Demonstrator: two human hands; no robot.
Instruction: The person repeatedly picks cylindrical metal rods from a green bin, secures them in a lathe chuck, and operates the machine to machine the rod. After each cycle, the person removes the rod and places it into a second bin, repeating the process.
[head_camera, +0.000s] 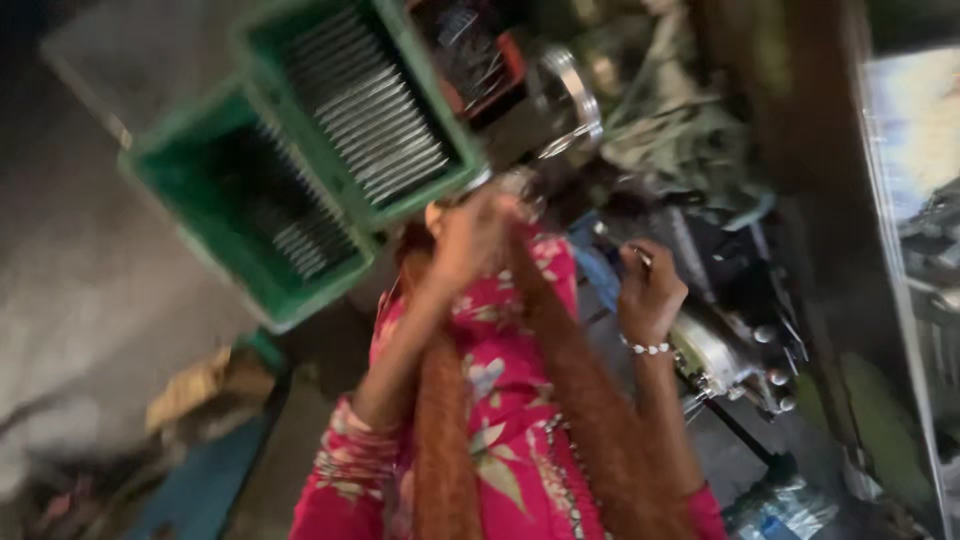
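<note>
The picture is blurred and tilted. My left hand (468, 238) is raised with its fingers curled at the lower corner of a green crate (425, 75) that holds a row of stacked thin metal plates (365, 105). Something shiny sits at its fingertips, too blurred to tell whether it is gripped. My right hand (648, 295), with a white bead bracelet on the wrist, is closed on a small thin metal piece (641, 258) just above a grey metal machine (715, 352). My pink flowered sleeves and an orange scarf fill the lower middle.
A second green crate (190, 195) with more metal plates sits to the left of the first. A shiny metal ring (575, 95) lies behind the crates among dark clutter. A plastic bottle (785, 505) is at the lower right, and a grey floor at the left.
</note>
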